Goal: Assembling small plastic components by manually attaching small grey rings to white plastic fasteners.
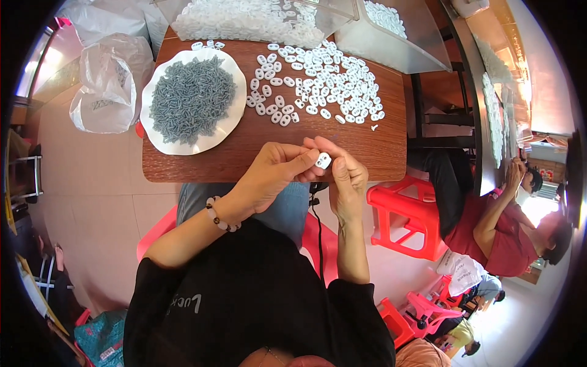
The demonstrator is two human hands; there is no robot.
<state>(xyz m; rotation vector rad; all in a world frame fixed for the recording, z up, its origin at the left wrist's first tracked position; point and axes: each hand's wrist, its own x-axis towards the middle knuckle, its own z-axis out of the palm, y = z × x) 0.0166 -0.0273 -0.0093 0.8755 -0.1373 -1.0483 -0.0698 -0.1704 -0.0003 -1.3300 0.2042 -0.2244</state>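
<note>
Between my hands, over the table's front edge, is a small white cord lock [323,160], an oval plastic piece with two holes. My left hand [275,174], with a beaded bracelet on its wrist, pinches the piece from the left with thumb and fingers. From the other side my right hand [350,177] closes on it, thumb bent against its edge and fingers behind. Beyond my hands many similar white pieces [333,79] lie loose on the brown table [202,166]. A white wavy-rimmed plate [235,125] heaped with small grey spring-like parts [192,98] stands at the left.
Clear bins [263,30] of white parts line the table's far edge. A plastic bag [110,79] stands left of the table. To the right are a red stool [409,214] and a co-worker in a dark red shirt [504,232] at another table. A dark cord [320,238] hangs by my lap.
</note>
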